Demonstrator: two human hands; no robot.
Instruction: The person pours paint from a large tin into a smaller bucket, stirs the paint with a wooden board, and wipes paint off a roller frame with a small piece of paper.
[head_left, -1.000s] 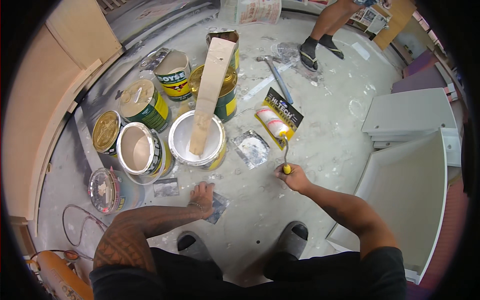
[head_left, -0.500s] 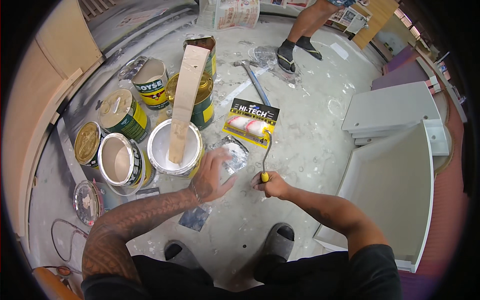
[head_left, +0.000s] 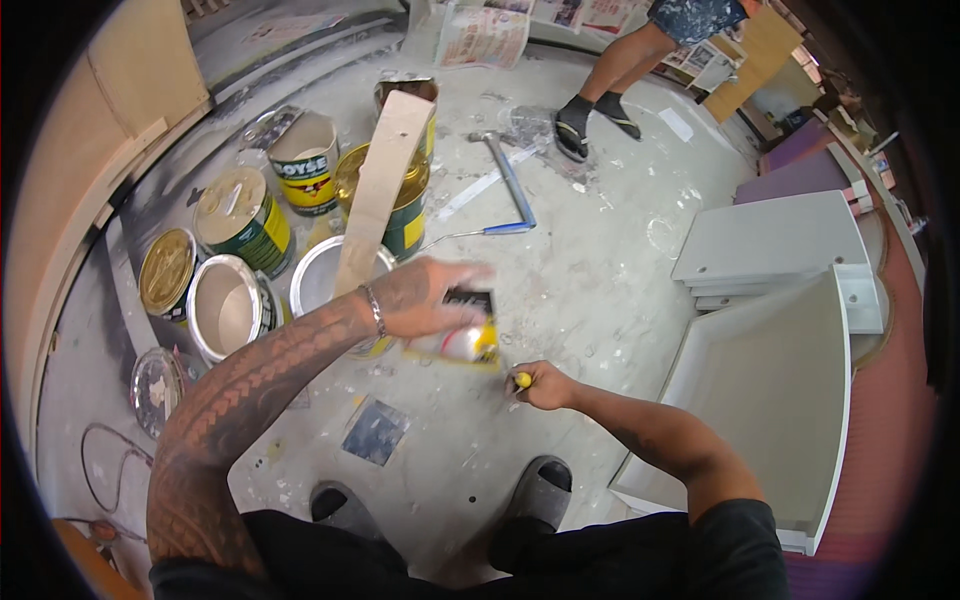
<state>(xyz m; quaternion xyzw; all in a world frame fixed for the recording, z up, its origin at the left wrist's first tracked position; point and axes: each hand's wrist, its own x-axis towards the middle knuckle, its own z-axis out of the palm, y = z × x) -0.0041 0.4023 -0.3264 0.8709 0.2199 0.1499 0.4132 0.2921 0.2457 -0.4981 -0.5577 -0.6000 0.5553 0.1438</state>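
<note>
My right hand (head_left: 545, 386) is closed around the yellow handle (head_left: 522, 380) of a small paint roller. The metal rod barely shows. The roller's black-and-yellow package card (head_left: 484, 345), blurred, sits just left of that hand. My left hand (head_left: 425, 298) reaches across it, thumb in front of the card and fingers beyond; motion smears them, so I cannot tell whether they grip it. Behind my left forearm stands a white-lined paint can (head_left: 318, 272) with a wooden board (head_left: 382, 190) slanting up out of it.
Several paint cans (head_left: 305, 165) crowd the left. A hammer (head_left: 508, 178) and a thin blue-handled tool (head_left: 508, 228) lie ahead. White panels (head_left: 780, 245) and a white drawer-like box (head_left: 760, 400) stand right. A dark sheet (head_left: 376, 431) lies near my feet. Another person's feet (head_left: 575, 130) are farther off.
The card with the roller has come toward me and left, uncovering the blue-handled tool. My left hand has moved up over the card. The right hand stays nearly in place.
</note>
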